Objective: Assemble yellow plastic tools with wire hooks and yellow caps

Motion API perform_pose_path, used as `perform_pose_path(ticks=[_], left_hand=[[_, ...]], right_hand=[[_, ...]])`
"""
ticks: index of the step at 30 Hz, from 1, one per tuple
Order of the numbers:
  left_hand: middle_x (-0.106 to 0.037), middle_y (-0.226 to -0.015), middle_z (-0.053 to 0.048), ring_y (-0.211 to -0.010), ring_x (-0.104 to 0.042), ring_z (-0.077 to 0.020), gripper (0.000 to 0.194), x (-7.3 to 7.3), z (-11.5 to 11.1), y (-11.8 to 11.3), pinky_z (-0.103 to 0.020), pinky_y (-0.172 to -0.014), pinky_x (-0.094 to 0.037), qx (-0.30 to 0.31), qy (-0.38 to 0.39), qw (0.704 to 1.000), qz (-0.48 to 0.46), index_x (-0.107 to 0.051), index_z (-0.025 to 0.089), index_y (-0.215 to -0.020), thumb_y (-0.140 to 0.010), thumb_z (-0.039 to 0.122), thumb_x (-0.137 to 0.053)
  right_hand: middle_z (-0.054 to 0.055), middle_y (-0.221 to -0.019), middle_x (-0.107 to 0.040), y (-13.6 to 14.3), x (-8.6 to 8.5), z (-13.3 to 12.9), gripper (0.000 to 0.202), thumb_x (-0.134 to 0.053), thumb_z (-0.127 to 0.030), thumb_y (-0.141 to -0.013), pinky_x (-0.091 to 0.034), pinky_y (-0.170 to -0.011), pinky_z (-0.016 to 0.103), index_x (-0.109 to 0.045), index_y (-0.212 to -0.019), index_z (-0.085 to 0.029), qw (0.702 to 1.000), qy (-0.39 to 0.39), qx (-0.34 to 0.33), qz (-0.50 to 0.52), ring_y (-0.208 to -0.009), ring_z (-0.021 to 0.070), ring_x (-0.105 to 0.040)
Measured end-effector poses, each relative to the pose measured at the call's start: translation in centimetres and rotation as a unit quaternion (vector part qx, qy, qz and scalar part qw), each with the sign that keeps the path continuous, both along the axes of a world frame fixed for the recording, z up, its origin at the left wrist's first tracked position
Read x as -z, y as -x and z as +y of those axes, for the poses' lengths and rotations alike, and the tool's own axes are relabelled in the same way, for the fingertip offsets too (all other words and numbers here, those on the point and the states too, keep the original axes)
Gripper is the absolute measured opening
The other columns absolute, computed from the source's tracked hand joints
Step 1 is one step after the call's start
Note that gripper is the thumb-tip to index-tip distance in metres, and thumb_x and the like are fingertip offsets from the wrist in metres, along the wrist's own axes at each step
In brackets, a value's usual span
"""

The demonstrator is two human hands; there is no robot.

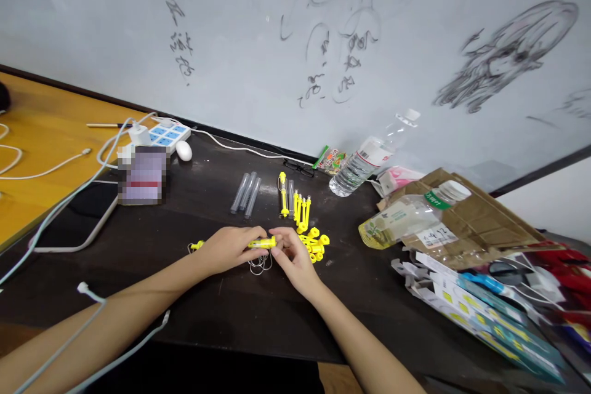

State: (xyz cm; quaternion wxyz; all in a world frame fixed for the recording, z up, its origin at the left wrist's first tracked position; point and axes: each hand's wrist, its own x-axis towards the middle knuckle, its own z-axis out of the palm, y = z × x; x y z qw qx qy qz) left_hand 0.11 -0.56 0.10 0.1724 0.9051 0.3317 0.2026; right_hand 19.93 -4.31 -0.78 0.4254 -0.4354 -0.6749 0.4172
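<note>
My left hand point(226, 249) is closed around a yellow-capped clear tube point(263, 243), which lies level across the fingers. My right hand point(295, 258) pinches the tube's right end with thumb and fingertips. Just below the tube, some thin silvery wire loops point(261, 266) rest on the dark table. A yellow piece point(197, 245) pokes out left of my left hand, mostly hidden. Beyond my hands lie three clear tubes point(246, 194), a yellow-capped tube point(283, 194) and several yellow rods point(302, 209). Several yellow caps point(316, 246) are heaped beside my right hand.
A water bottle point(353, 175) and a tilted drink bottle point(397, 221) stand at the right, near cardboard point(484, 215) and an opened box point(480, 308). Two phones point(76, 215), a power strip point(168, 134) and white cables occupy the left. A whiteboard point(249, 74) rises behind.
</note>
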Motion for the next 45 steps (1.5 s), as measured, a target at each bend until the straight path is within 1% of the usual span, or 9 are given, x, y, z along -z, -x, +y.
perform_pose_path(ticks=[6,9,15,31,37,39,41,43,45], left_hand=[[-0.068,-0.104,-0.003,-0.092,-0.066,-0.0183,0.030,0.3,0.2,0.0,-0.024,-0.075,-0.045,0.014,-0.008,1.000,0.005,-0.053,0.023,-0.114,-0.095,0.044,-0.043],[-0.068,-0.106,-0.003,-0.092,-0.066,-0.0184,0.034,0.4,0.3,0.0,-0.024,-0.076,-0.046,0.002,-0.022,1.000,0.015,-0.054,0.025,-0.119,-0.095,0.045,-0.041],[-0.068,-0.110,-0.002,-0.092,-0.066,-0.0181,0.038,0.4,0.3,0.0,-0.024,-0.074,-0.046,-0.001,-0.037,0.999,0.023,-0.050,0.030,-0.128,-0.096,0.046,-0.038],[-0.068,-0.106,-0.002,-0.090,-0.066,-0.0181,0.038,0.4,0.3,0.1,-0.023,-0.073,-0.046,-0.008,-0.039,0.999,0.019,-0.049,0.029,-0.129,-0.096,0.045,-0.038],[-0.068,-0.100,-0.001,-0.086,-0.066,-0.0171,0.033,0.1,0.2,0.1,-0.022,-0.070,-0.045,-0.014,-0.045,0.999,0.009,-0.052,0.027,-0.122,-0.096,0.043,-0.038],[-0.067,-0.097,-0.001,-0.085,-0.065,-0.0164,0.031,0.1,0.1,0.1,-0.022,-0.068,-0.044,-0.020,-0.052,0.998,0.016,-0.053,0.026,-0.118,-0.096,0.042,-0.038],[-0.066,-0.094,-0.001,-0.084,-0.065,-0.0159,0.029,0.0,0.1,0.1,-0.021,-0.067,-0.043,-0.026,-0.060,0.998,0.026,-0.054,0.026,-0.116,-0.096,0.040,-0.039],[-0.064,-0.092,-0.001,-0.084,-0.063,-0.0155,0.027,0.1,0.2,0.1,-0.021,-0.068,-0.043,-0.029,-0.070,0.997,0.033,-0.054,0.025,-0.114,-0.095,0.038,-0.040],[-0.062,-0.091,-0.001,-0.085,-0.062,-0.0157,0.024,0.1,0.2,0.1,-0.022,-0.070,-0.043,-0.025,-0.080,0.996,0.038,-0.056,0.024,-0.110,-0.094,0.036,-0.042]], right_hand=[[-0.004,-0.069,-0.044,0.0,0.5,0.4,0.018,-0.056,-0.033,-0.086,-0.033,-0.052,0.023,-0.053,-0.100,-0.022,1.000,0.017,0.012,0.023,-0.059,0.0114,-0.042],[-0.004,-0.069,-0.045,-0.2,0.6,0.6,0.018,-0.057,-0.034,-0.086,-0.034,-0.052,0.023,-0.053,-0.099,-0.022,0.999,0.019,0.027,0.042,-0.058,0.0105,-0.042],[-0.004,-0.066,-0.045,-0.3,0.5,0.8,0.023,-0.057,-0.041,-0.085,-0.030,-0.043,0.021,-0.053,-0.096,-0.021,0.997,0.034,0.036,0.064,-0.051,0.0088,-0.040],[-0.004,-0.067,-0.051,-0.8,0.9,1.2,0.021,-0.055,-0.038,-0.085,-0.029,-0.037,0.018,-0.053,-0.096,-0.020,0.993,0.043,0.036,0.107,-0.046,0.0070,-0.042],[-0.004,-0.064,-0.052,-0.7,0.6,1.2,0.025,-0.053,-0.043,-0.084,-0.028,-0.037,0.019,-0.053,-0.095,-0.020,0.991,0.071,0.045,0.106,-0.042,0.0067,-0.039],[-0.004,-0.062,-0.049,-0.8,0.4,1.1,0.025,-0.051,-0.044,-0.085,-0.028,-0.038,0.019,-0.053,-0.093,-0.020,0.993,0.065,0.046,0.091,-0.042,0.0073,-0.037],[-0.005,-0.059,-0.043,-1.0,0.2,0.9,0.022,-0.051,-0.041,-0.085,-0.029,-0.042,0.021,-0.054,-0.090,-0.020,0.997,0.033,0.045,0.048,-0.045,0.0085,-0.036],[-0.005,-0.059,-0.039,-1.4,-0.2,0.5,0.014,-0.053,-0.035,-0.085,-0.030,-0.047,0.022,-0.056,-0.088,-0.021,0.999,-0.010,0.029,-0.028,-0.049,0.0100,-0.036],[-0.005,-0.059,-0.039,-1.8,-0.5,0.2,0.006,-0.054,-0.026,-0.083,-0.031,-0.050,0.023,-0.057,-0.086,-0.021,0.991,-0.050,0.002,-0.124,-0.052,0.0112,-0.038]])
